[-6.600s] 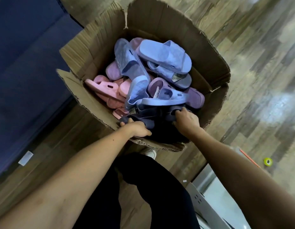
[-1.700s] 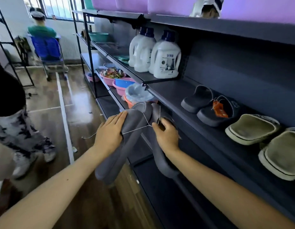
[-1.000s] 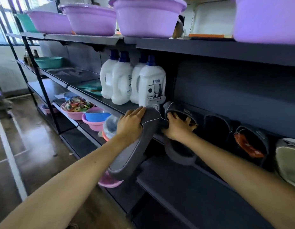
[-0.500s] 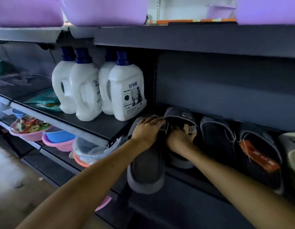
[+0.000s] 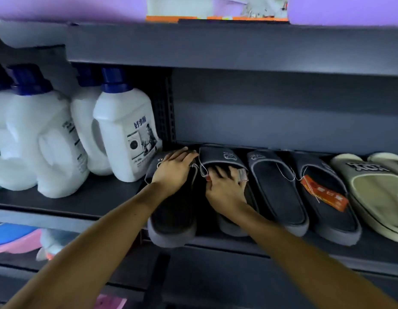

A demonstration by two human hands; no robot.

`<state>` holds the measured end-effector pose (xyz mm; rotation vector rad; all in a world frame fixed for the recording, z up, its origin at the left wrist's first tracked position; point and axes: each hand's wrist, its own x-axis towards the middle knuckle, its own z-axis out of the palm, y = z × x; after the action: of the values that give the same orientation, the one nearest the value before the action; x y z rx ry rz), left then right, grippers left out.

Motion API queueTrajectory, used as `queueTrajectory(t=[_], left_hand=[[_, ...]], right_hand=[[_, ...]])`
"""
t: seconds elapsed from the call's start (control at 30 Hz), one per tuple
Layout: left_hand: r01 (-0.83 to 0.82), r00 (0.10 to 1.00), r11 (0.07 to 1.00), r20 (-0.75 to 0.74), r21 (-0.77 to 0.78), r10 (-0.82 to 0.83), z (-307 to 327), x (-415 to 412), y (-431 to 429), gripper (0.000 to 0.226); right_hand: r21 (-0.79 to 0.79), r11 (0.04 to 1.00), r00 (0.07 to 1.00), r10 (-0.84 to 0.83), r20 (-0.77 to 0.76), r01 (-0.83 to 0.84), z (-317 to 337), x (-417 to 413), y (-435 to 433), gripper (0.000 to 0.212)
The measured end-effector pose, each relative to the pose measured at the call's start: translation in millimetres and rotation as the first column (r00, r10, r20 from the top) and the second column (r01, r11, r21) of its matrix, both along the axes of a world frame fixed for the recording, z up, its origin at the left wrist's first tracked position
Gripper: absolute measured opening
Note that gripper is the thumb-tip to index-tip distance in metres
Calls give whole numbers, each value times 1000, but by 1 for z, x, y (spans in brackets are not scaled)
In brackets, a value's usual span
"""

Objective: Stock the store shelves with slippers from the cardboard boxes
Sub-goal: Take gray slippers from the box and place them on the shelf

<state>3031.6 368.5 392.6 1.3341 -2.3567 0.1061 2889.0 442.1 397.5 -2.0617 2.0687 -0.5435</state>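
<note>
Two dark grey slippers joined by a string lie side by side on the dark shelf, toes toward the back wall. My left hand rests flat on the strap of the left slipper, whose heel overhangs the shelf edge. My right hand lies on the footbed of the right slipper, its fingers reaching under the strap; it is blurred. The cardboard box is out of view.
Another dark pair with an orange tag lies right of my hands, then beige slippers. White detergent bottles stand close on the left. Purple basins sit on the shelf above, coloured basins below.
I lifted the dark pair out of the box, carried it to the shelf and laid it down. Over the last second both slippers slid further back onto the shelf.
</note>
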Motion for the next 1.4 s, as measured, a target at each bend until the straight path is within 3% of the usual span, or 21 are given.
queueTrajectory(t=[0.2, 0.47, 0.63, 0.73, 0.9, 1.07, 1.2, 1.4], left_hand=[[217, 975, 968, -23, -127, -221, -1, 8, 0, 39], [427, 898, 903, -89, -49, -430, 5, 25, -3, 38], [440, 889, 898, -133, -19, -439, 0, 30, -12, 41], [443, 887, 896, -147, 0, -438, -1, 28, -19, 44], [402, 915, 915, -12, -37, -402, 2, 24, -23, 61], [231, 970, 973, 71, 19, -232, 14, 23, 1, 85], [257, 966, 966, 43, -24, -256, 33, 4, 27, 70], [367, 924, 930, -106, -30, -368, 51, -111, 85, 43]], right_hand=[[102, 987, 985, -133, 106, 123, 4, 15, -8, 34], [174, 967, 972, -206, 109, 186, 4, 31, 10, 46], [143, 960, 961, -255, 103, 240, 3, 34, 4, 51], [133, 958, 957, -269, 110, 254, 3, 37, -5, 40], [67, 968, 967, -245, 74, 240, 3, 39, -15, 40], [41, 991, 984, -134, 119, 130, 8, 26, -4, 47], [-151, 988, 989, -20, 148, 43, 22, 2, 24, 43], [-230, 968, 995, -100, -8, 96, 39, -97, 97, 37]])
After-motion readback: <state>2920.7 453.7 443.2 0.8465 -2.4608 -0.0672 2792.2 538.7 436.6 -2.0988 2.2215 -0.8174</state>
